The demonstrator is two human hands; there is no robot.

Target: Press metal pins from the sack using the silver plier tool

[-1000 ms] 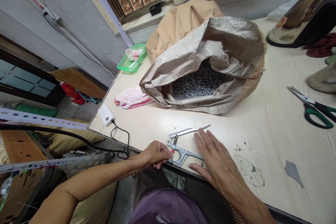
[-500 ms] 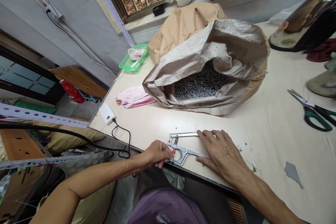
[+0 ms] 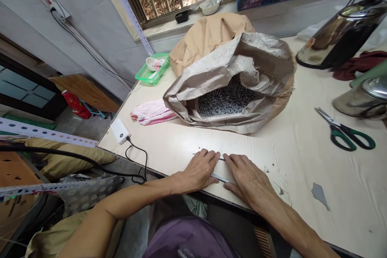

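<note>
The silver pliers (image 3: pixel 220 177), with two long handles, lie flat near the table's front edge. My left hand (image 3: pixel 197 172) covers their jaw end, fingers curled over it, so the jaw and spring are hidden. My right hand (image 3: pixel 249 175) is closed around the handle ends, with the thumb at the lower handle and the fingers over the upper one. A short stretch of both handles shows between my hands. Behind them, a large paper-lined woven sack (image 3: pixel 211 120) lies with its mouth toward me, holding many small dark metal pieces (image 3: pixel 226 98).
Green-handled scissors (image 3: pixel 344 133) lie at the right, before a metal kettle (image 3: pixel 338 34) and a lidded steel vessel (image 3: pixel 359 98). At left are a white power bank (image 3: pixel 120 131) with a cable, a pink-striped cloth (image 3: pixel 154 112) and a green basket (image 3: pixel 148 78).
My left hand has moved right from pinching at the red-tipped jaw to lying over the pliers' head. The right hand stays at the handles. The view has shifted slightly right.
</note>
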